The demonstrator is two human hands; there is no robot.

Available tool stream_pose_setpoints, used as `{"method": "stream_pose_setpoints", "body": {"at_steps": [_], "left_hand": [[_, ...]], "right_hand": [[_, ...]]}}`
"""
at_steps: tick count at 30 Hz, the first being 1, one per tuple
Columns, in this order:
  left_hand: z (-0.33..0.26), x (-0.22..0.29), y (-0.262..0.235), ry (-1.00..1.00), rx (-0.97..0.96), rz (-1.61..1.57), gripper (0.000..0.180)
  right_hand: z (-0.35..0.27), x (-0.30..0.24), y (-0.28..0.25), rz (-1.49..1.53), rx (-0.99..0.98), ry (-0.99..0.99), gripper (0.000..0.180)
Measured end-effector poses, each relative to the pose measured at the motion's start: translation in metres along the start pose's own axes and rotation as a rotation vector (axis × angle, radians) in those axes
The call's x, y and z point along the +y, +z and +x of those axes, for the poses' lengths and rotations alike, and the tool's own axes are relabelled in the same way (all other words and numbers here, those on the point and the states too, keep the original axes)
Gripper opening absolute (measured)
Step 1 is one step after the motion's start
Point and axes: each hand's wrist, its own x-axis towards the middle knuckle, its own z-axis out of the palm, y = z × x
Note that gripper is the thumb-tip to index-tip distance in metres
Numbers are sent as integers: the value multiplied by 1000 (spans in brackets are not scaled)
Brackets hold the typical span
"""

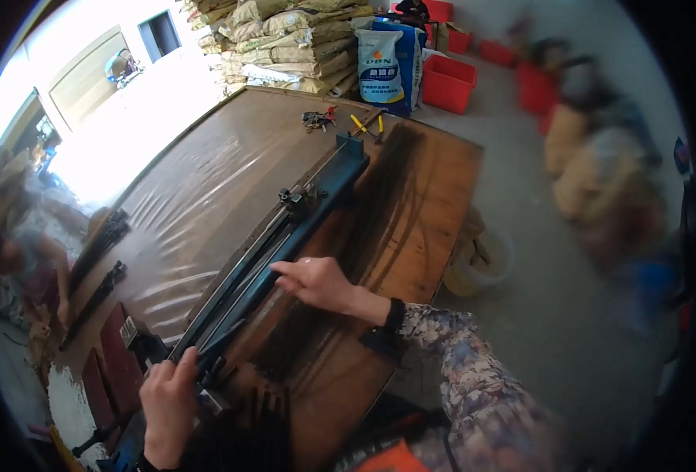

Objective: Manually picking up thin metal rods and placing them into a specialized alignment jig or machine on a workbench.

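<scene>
A long blue metal rail device lies diagonally across the table, with a small dark carriage on its rods. My right hand is closed above the rail's right edge, fingertips pressed together; whatever they hold is too fine to make out. At the rail's near end, my left hand is curled with thumb and forefinger raised close together; what is in it, if anything, is hidden. Right of the rail, long thin dark strands lie in a thick bundle, some straying loose under my right forearm.
Yellow-handled pliers and a bunch of keys lie at the table's far end. Plastic sheeting covers the left side, where another person sits beside dark bundles. A pale bucket stands off the right edge.
</scene>
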Motion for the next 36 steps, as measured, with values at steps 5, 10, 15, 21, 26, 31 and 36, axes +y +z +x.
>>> {"method": "stream_pose_setpoints", "body": {"at_steps": [5,10,15,21,26,31,36], "left_hand": [[4,22,-12,50,-17,-63,34],[-34,-24,-34,-148,72,154,37],[-26,17,-64,-84,58,-36,34],[-166,-75,-68,-626,373,-73,16],[-167,-46,-129,-548,397,-30,17],[-206,24,-187,-606,349,84,22],[-251,62,-201,-745,311,86,22]], "right_hand": [[16,-86,3,160,-84,-144,48],[28,-41,-5,360,-111,-194,41],[60,-121,-4,495,-29,-166,33],[29,-67,29,173,-108,-122,14],[76,-146,58,610,-469,169,11],[112,-223,48,753,-502,-185,12],[107,-229,46,666,-561,-279,12]]}}
